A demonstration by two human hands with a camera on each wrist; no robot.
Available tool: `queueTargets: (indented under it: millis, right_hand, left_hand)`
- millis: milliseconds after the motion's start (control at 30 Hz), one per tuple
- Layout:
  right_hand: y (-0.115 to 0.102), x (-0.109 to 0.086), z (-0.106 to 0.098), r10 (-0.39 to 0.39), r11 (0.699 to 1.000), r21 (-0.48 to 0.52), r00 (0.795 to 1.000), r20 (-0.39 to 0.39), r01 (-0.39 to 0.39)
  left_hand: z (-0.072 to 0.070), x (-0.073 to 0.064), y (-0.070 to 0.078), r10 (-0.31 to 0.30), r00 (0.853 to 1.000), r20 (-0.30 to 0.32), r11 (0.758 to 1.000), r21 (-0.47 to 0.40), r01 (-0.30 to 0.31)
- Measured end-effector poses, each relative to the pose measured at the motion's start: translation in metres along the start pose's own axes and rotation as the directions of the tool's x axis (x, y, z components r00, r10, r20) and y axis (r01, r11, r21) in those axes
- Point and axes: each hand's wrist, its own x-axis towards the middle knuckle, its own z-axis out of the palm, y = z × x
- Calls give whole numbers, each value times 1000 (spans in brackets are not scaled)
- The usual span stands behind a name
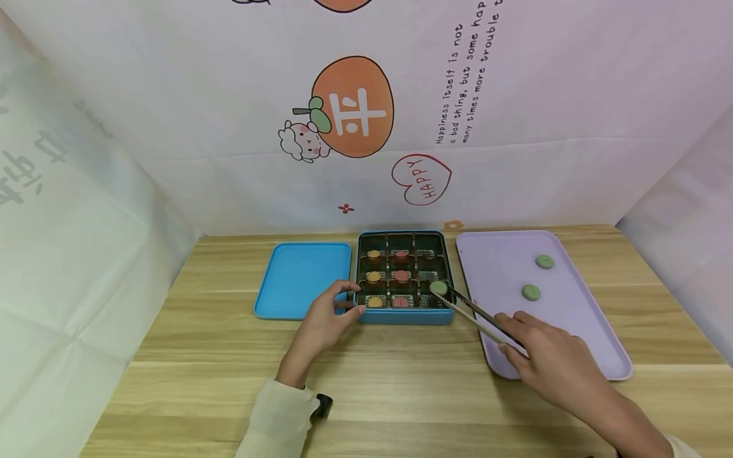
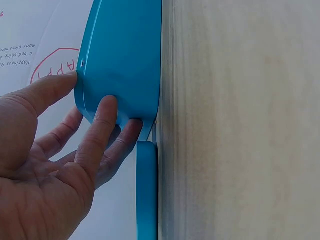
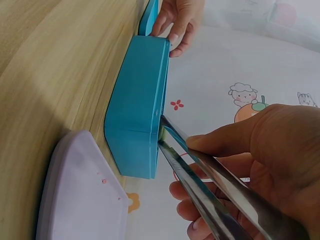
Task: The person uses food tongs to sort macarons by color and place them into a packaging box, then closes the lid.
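Lying left, the lid (image 1: 303,280) seems set aside for access; the left hand (image 1: 328,323), spread, touches the box (image 1: 403,317), likely steadying it. A green cookie (image 1: 438,288) over its right column is in tongs (image 1: 488,317) the right hand (image 1: 552,359) grips, perhaps for precision.

Three yellow discs (image 1: 373,277), three pink discs (image 1: 401,276), three green discs (image 1: 530,292), two hands (image 1: 326,323), one each: box (image 1: 408,317), lid (image 1: 309,280), tray (image 1: 492,254), tongs (image 3: 245,197)

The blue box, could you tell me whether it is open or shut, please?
The blue box is open: its compartments show, and the blue lid lies beside it.
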Motion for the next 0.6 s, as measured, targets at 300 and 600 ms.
queueTargets:
  millis: [300, 600]
  right_hand:
    - [0, 1, 0, 7, 1000, -9, 1000, 27, -6]
    - [0, 1, 0, 11, 1000, -8, 999, 33, -10]
  left_hand:
    - [0, 0, -1, 0, 1000, 1, 1000, 2, 0]
    - [0, 0, -1, -2, 1000, 4, 1000, 0, 2]
